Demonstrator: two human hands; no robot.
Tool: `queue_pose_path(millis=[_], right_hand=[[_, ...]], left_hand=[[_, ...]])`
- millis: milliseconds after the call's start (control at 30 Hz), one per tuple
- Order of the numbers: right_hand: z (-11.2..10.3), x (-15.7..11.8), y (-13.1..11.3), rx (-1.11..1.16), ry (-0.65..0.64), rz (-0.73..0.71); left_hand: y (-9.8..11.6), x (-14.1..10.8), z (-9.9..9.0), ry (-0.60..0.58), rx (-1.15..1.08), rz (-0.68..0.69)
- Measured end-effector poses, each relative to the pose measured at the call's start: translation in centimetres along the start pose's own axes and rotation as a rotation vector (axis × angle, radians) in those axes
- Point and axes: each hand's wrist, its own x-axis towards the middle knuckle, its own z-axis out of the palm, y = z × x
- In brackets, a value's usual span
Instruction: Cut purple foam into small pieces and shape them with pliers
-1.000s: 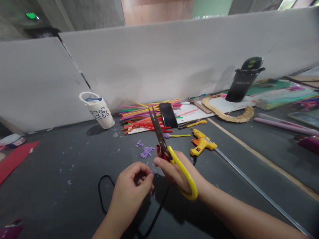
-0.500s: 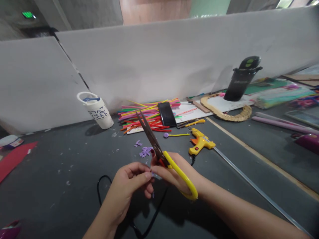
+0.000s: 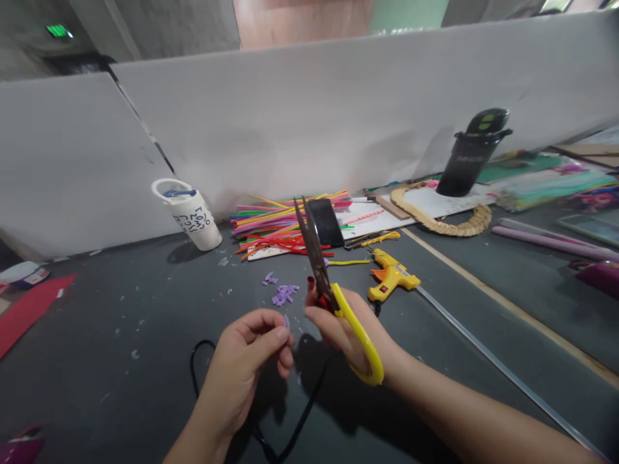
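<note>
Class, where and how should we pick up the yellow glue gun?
I'd grip the glue gun by its handle, coming from the near side: it lies flat with the handle toward the person. Its metal nozzle points away and may be hot, and a long clear stick trails from the back.

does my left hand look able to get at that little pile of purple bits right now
Probably yes: the pile of purple bits lies just beyond the left hand, and nothing shows between them. The fingertips do pinch a small purple piece, though.
</note>
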Motion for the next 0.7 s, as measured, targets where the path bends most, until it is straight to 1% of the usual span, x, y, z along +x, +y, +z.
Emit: queue_pose_path(millis=[33,100,200,233,333,400,500,700], right_hand=[[0.0,-0.1,0.1,-0.009,0.009,0.002],[0.2,-0.3,0.1,-0.069,-0.018,0.007],[0.8,-0.7,0.1,-0.279,-0.098,0.024],[1.0,-0.9,0.0,-0.361,-0.104,0.021],[1.5,-1.2,0.0,-0.564,-0.078,-0.034],[1.7,-1.3,0.2,-0.651,-0.071,-0.056],[2.0,-1.3,0.6,-0.708,-0.085,-0.066],[2.2,-1.5,0.5,-0.711,-0.118,-0.049]], left_hand=[[0.1,0.0,-0.1,0.015,-0.029,0.022],[0.3,0.0,-0.2,0.045,-0.086,0.061],[0.5,-0.1,-0.3,0.078,-0.163,0.113],[0.6,-0.1,-0.4,0.085,-0.183,0.134],[0.7,-0.2,-0.4,0.087,-0.218,0.2],[0.8,-0.3,-0.4,0.092,-0.23,0.231],[0.7,-0.3,-0.3,0.122,-0.252,0.262],[0.7,-0.3,-0.2,0.167,-0.276,0.269]])
